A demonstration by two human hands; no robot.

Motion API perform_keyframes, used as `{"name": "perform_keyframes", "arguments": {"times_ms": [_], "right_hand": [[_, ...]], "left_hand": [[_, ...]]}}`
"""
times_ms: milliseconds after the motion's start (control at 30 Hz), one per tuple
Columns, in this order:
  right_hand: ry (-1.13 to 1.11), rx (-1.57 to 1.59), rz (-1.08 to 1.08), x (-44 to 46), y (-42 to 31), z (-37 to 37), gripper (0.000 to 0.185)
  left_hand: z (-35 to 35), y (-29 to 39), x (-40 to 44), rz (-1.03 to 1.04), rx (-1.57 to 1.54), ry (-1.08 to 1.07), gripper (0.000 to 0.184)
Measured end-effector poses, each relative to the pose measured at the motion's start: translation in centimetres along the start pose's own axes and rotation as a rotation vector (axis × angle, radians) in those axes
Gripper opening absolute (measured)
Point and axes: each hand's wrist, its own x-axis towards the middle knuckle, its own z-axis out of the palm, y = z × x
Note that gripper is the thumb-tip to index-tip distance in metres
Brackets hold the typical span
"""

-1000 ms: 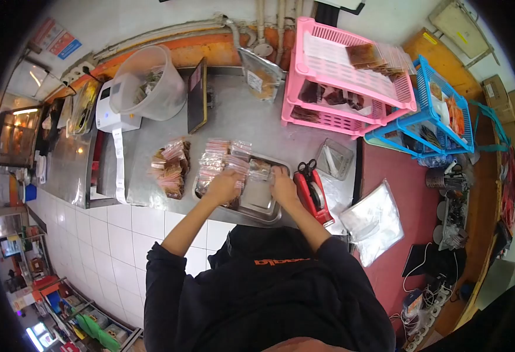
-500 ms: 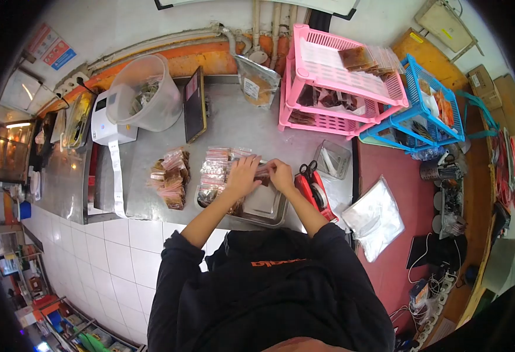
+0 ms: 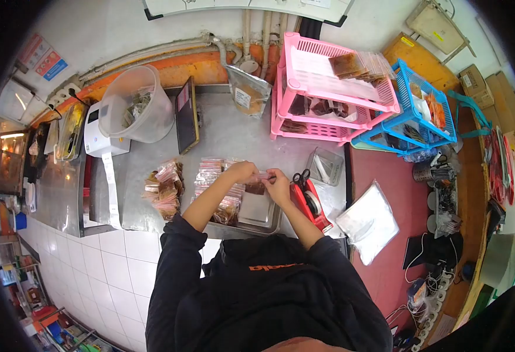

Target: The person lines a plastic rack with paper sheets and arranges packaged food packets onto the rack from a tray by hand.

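Note:
Over a metal tray (image 3: 276, 223), a small zip-lock bag (image 3: 255, 188) with brown contents hangs between my two hands. My left hand (image 3: 244, 172) is closed at the left end of its top strip. The fingers of my right hand (image 3: 277, 185) pinch the right end of that strip. Rows of similar filled bags (image 3: 209, 171) lie in the tray's left part, partly under my left forearm. Further left, a loose heap of filled bags (image 3: 164, 189) rests on the steel table.
A red tape dispenser (image 3: 313, 208) with black scissors (image 3: 301, 176) lies right of my right hand. Beyond are a clear box (image 3: 326, 167), a pink rack (image 3: 339, 91) and a blue rack (image 3: 424, 111). A tablet (image 3: 187, 114), label printer (image 3: 102, 134) and plastic tub (image 3: 137, 105) stand at the back left.
My left hand has gone from lying spread over the bags to closed at the bag's top strip. The bag now hangs in plainer sight between both hands. The view has shifted slightly.

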Motion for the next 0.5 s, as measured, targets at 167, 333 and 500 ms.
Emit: {"name": "perform_keyframes", "arguments": {"times_ms": [167, 333, 500], "right_hand": [[0.09, 0.434, 0.219, 0.5, 2.6, 1.6, 0.038], [0.13, 0.13, 0.105, -0.7, 3.2, 2.8, 0.042], [0.036, -0.149, -0.052, -1.7, -3.9, -3.5, 0.029]], "left_hand": [[0.3, 0.7, -0.6, 0.058, 0.1, 0.126, 0.016], [3.4, 0.8, -0.8, -0.031, 0.254, 0.147, 0.017], [-0.1, 5.9, -2.4, 0.1, 0.463, 0.295, 0.013]]}}
